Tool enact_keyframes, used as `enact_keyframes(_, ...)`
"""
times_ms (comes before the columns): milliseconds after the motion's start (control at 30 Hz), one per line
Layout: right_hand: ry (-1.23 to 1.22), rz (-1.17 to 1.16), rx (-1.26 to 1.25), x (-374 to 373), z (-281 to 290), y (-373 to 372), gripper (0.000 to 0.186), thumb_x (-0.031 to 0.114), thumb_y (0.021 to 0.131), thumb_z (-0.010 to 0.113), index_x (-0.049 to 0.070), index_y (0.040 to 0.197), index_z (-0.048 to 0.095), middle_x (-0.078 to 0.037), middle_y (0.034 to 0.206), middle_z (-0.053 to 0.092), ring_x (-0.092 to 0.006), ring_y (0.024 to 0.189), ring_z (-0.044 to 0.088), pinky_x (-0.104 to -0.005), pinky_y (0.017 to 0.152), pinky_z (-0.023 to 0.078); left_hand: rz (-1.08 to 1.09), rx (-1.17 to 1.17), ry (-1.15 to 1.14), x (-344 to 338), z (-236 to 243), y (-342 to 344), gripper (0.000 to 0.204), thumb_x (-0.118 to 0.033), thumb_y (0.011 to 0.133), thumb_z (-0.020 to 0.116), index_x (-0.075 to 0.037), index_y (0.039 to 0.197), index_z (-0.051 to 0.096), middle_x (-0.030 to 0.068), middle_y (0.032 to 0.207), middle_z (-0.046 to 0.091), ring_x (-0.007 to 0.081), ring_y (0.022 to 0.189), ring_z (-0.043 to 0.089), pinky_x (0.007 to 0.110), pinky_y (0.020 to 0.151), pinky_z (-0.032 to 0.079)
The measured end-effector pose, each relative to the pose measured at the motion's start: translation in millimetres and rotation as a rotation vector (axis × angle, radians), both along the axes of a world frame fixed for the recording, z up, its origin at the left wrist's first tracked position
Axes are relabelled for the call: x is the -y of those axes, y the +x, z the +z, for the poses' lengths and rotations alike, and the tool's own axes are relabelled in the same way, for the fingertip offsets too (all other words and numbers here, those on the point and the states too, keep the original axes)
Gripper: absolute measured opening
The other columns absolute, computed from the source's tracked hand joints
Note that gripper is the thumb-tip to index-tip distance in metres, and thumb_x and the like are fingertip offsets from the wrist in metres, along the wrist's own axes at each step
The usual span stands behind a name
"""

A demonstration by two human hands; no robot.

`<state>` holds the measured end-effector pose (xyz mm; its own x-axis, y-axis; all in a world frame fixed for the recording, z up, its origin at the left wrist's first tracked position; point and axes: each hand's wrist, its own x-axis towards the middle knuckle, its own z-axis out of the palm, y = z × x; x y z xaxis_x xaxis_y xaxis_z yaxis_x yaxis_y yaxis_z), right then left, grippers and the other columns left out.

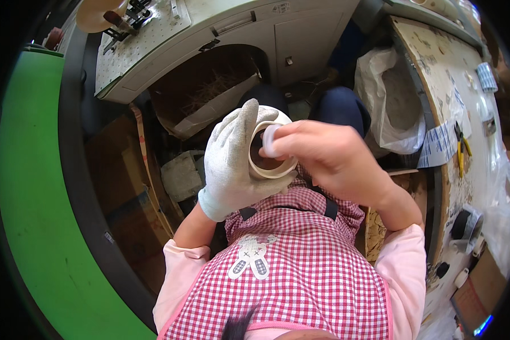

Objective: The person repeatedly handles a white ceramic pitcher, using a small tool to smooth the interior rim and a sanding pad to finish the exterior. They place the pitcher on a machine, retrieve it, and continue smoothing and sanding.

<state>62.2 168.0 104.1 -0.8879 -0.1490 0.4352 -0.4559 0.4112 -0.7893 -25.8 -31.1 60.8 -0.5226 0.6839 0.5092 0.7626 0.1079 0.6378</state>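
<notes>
My left hand (227,156), in a whitish work glove, wraps round a white, hollow, round container (273,173) over my lap. Its open mouth faces up, and the inside looks dark and brownish. My bare right hand (337,158) pinches a small, pale, translucent round piece (271,141) between thumb and fingers. That piece is over the container's mouth, close to the rim; whether it touches is hard to tell. Slight motion blur softens the right hand.
On the left runs a long green surface (45,181) with a dark edge. Ahead is a pale workbench (226,29) with a cardboard box (209,107) beneath. A white plastic bag (374,93) hangs beside the worn right-hand table (436,56), where yellow-handled pliers (461,156) lie.
</notes>
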Motion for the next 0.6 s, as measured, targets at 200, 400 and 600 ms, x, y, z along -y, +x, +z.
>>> enact_keyframes(200,0.546,-0.132,0.159,35.6,4.3,24.9,0.023,0.004,0.077,0.076,-0.001,0.100,0.072,-0.018,0.100,0.071,-0.0329,0.086,0.074,-0.0378,0.077,0.062,-0.033,-0.107,0.013,4.8,-4.6,16.1,0.104,-0.031,0.061,0.097,0.003,0.147,0.049,0.0162,0.135,0.066,0.0378,0.126,0.062,0.049,0.111,0.045)
enact_keyframes(400,0.714,-0.137,0.008,43.1,-1.2,14.7,0.023,0.008,0.079,0.075,0.001,0.101,0.075,-0.017,0.099,0.076,-0.0281,0.083,0.076,-0.0363,0.073,0.062,-0.038,-0.076,0.042,8.0,-8.5,13.0,0.106,-0.034,0.060,0.099,0.000,0.148,0.050,0.0171,0.137,0.065,0.0386,0.129,0.061,0.050,0.113,0.044)
enact_keyframes(600,0.819,0.255,0.334,17.1,14.6,7.2,0.016,0.008,0.079,0.073,0.002,0.094,0.076,-0.014,0.088,0.076,-0.0311,0.082,0.076,-0.0400,0.075,0.061,-0.063,-0.133,0.005,7.1,-7.3,12.5,0.101,-0.038,0.061,0.097,-0.001,0.144,0.054,0.0160,0.133,0.068,0.0366,0.125,0.064,0.050,0.111,0.045)
